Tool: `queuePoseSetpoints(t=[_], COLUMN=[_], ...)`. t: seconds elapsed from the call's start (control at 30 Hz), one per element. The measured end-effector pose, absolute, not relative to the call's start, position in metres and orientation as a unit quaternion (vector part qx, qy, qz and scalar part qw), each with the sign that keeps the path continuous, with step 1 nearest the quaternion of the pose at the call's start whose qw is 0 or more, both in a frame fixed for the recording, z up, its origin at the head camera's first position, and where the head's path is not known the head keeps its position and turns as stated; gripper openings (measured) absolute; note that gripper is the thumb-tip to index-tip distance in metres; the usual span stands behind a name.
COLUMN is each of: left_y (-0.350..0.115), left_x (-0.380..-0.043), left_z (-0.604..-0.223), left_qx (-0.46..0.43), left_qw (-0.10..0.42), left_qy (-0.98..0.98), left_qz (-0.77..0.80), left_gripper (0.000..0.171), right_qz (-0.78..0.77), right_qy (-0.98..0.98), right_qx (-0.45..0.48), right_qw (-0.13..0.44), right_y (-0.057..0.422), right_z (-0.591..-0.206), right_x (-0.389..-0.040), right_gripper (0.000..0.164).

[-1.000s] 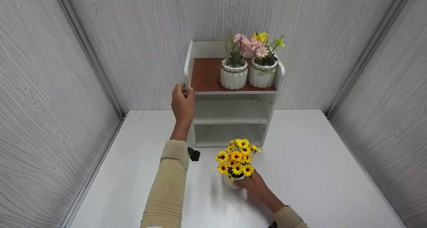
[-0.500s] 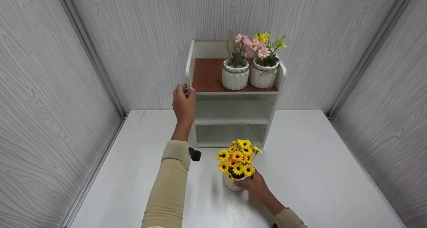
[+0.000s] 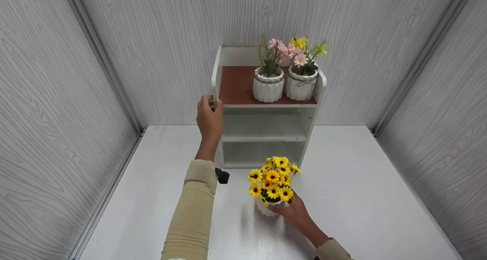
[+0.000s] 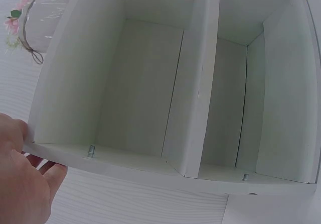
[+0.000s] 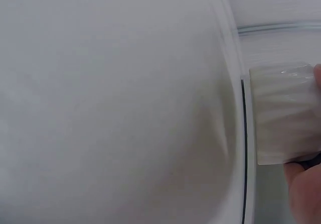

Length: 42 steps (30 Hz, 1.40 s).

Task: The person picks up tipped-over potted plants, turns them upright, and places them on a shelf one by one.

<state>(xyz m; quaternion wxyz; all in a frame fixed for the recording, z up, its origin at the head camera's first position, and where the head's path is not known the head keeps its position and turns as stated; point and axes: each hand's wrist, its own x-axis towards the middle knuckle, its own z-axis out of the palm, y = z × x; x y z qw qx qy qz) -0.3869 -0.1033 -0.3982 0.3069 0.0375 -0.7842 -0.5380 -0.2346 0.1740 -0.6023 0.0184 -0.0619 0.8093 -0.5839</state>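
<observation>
My left hand grips the left side panel of a small white shelf unit near the height of its reddish-brown top board. In the left wrist view, that hand's fingers curl around the panel edge. My right hand holds a white ribbed flowerpot from its right side, in front of the unit. Yellow flowers with dark centres fill the pot and hide part of its rim. In the right wrist view, the pot sits between thumb and fingers, its base close to the tabletop; I cannot tell whether they touch.
Two white pots with twine stand on the right of the top board: one with pink flowers, one with pink and yellow flowers. Below are two open compartments. Wood-grain walls enclose the white table at back and sides.
The yellow-flowered pot and my right hand have shifted slightly right and away from me. My left hand keeps its hold on the shelf unit's panel.
</observation>
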Motion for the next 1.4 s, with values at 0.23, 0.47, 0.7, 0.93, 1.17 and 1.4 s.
queuePoseSetpoints(t=[0.23, 0.47, 0.7, 0.93, 1.17, 1.4], left_y=[-0.104, -0.104, -0.104, -0.103, -0.101, -0.102], left_x=[-0.387, -0.387, -0.385, -0.386, -0.385, -0.386], left_z=[-0.400, -0.399, -0.401, -0.401, -0.399, -0.400], left_qx=[0.044, 0.046, 0.050, 0.047, 0.038, 0.039], left_qw=[0.309, 0.311, 0.307, 0.311, 0.315, 0.316], left_qy=[-0.789, -0.788, -0.787, -0.787, -0.788, -0.782], left_qz=[-0.529, -0.529, -0.533, -0.530, -0.528, -0.536], left_gripper=[0.027, 0.028, 0.027, 0.028, 0.028, 0.026], right_qz=[-0.588, -0.598, -0.592, -0.597, -0.576, -0.567], right_qy=[0.807, 0.799, 0.800, 0.789, 0.795, 0.796], right_qx=[-0.044, -0.062, -0.096, -0.132, -0.168, -0.186], right_qw=[0.017, -0.003, -0.028, -0.065, -0.091, -0.101], right_y=[0.168, 0.158, 0.149, 0.141, 0.137, 0.128], right_z=[-0.580, -0.549, -0.519, -0.488, -0.465, -0.443], right_x=[-0.231, -0.229, -0.230, -0.240, -0.251, -0.258], right_gripper=[0.093, 0.089, 0.084, 0.078, 0.073, 0.073])
